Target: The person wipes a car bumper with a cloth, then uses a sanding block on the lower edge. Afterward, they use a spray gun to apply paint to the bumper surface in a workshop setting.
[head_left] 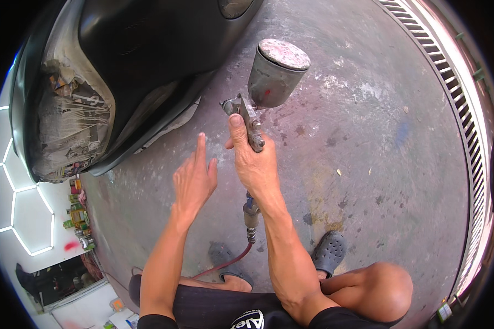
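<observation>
My right hand (255, 159) grips a metal spray gun (252, 123) with a grey cup on top (271, 82), its lid blotched white and pink. A red hose (241, 256) leads from the fitting below the handle toward the lower left. My left hand (195, 175) is empty beside it, index finger stretched out and the others loosely bent, not touching the gun. Above and left is a dark matte car bumper (142, 49), with a newspaper-masked lamp area (71, 131) on it.
I crouch on a stained concrete floor (368, 164), a grey clog (329, 252) on my right foot. Cans (77, 216) line the wall at the left, below hexagon lights (30, 219). A slotted grate or shutter (466, 137) curves along the right edge.
</observation>
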Motion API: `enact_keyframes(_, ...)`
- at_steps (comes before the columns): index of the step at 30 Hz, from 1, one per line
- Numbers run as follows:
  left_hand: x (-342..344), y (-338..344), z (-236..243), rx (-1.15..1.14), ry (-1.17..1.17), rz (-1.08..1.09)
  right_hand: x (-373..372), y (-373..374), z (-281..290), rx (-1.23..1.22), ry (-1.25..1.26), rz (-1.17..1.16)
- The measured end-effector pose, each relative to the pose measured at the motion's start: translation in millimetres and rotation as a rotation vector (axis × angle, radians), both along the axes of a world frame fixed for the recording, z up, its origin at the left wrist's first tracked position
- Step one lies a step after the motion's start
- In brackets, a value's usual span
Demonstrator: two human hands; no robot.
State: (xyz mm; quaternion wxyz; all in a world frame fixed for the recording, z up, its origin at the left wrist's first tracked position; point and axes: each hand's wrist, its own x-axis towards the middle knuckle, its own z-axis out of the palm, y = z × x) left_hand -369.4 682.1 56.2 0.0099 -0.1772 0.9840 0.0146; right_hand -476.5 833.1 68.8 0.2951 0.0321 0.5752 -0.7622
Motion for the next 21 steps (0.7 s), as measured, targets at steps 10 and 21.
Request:
enact_keyframes(10,-138,-47,-39,-0.462,-0.269,-0.123,-26,12,-9,-0.016,-0.082,-0.077)
enact_keyframes(21,-167,-64,-34,-0.584,-0.368,-0.142,-35,14,-12,-0.028,-0.073,-0.090)
